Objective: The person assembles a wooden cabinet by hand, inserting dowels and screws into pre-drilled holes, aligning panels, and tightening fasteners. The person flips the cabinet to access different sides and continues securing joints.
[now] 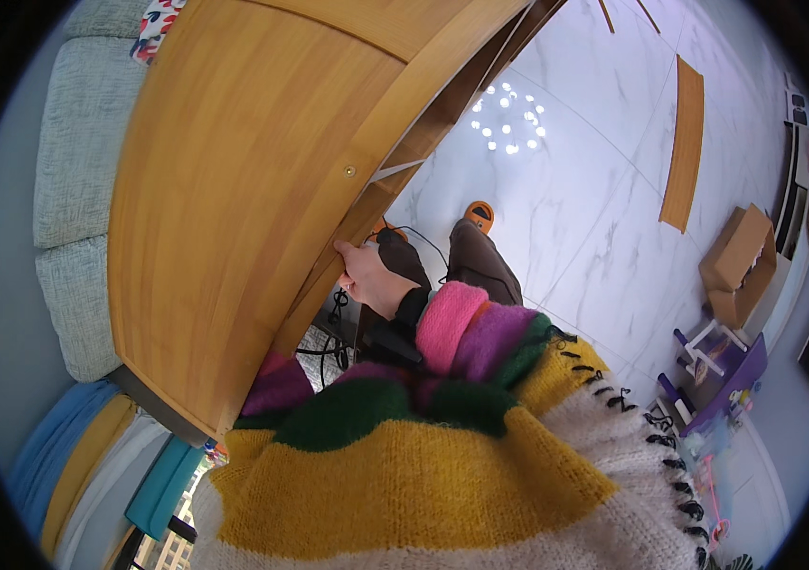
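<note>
A large wooden furniture piece with a smooth light-brown face leans in front of me, its open inner side turned toward my legs. My right hand is closed at its near edge, fingertips against the wood. A dark band circles that wrist, below a pink and purple knit sleeve. Of my left arm only a purple sleeve shows, at the lower corner of the piece; the left hand is hidden behind the wood. Black cables hang between the wood and my legs.
A pale grey sofa stands along the left. On the marbled tile floor lies a long wooden board. An open cardboard box and a purple-and-white small table or stool stand at the right. Folded-looking curtains hang at lower left.
</note>
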